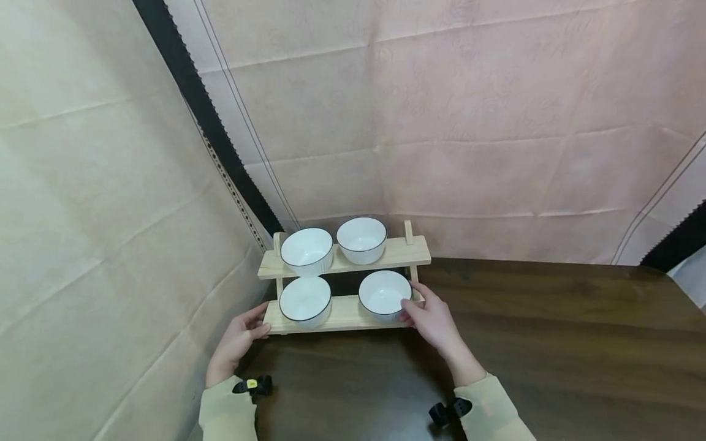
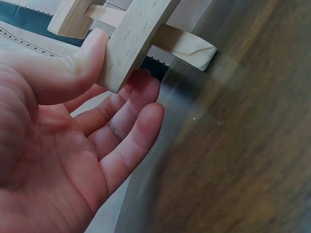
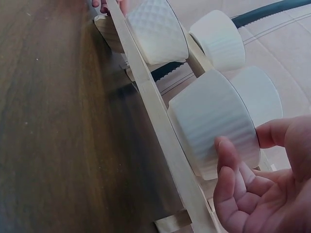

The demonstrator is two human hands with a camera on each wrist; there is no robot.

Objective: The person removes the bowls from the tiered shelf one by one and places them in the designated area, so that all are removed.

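A two-tier wooden rack (image 1: 353, 312) bears white bowls with thin dark rims. Two are on the upper shelf: a left bowl (image 1: 306, 251) and a right bowl (image 1: 361, 240). On the lower shelf stand a left bowl (image 1: 305, 300) and a right bowl (image 1: 384, 293). My left hand (image 1: 239, 340) pinches the left end of the lower shelf (image 2: 133, 41), thumb on top and fingers beneath. With thumb and fingers curved about its right side, my right hand (image 1: 436, 318) holds the lower right bowl (image 3: 214, 121), whose outside is ribbed.
The rack stands on a dark brown wooden table (image 1: 551, 343), near its back left corner. Pale creased fabric (image 1: 496, 122) rises behind the table, and more pale fabric (image 1: 110, 245) hangs close along the left side.
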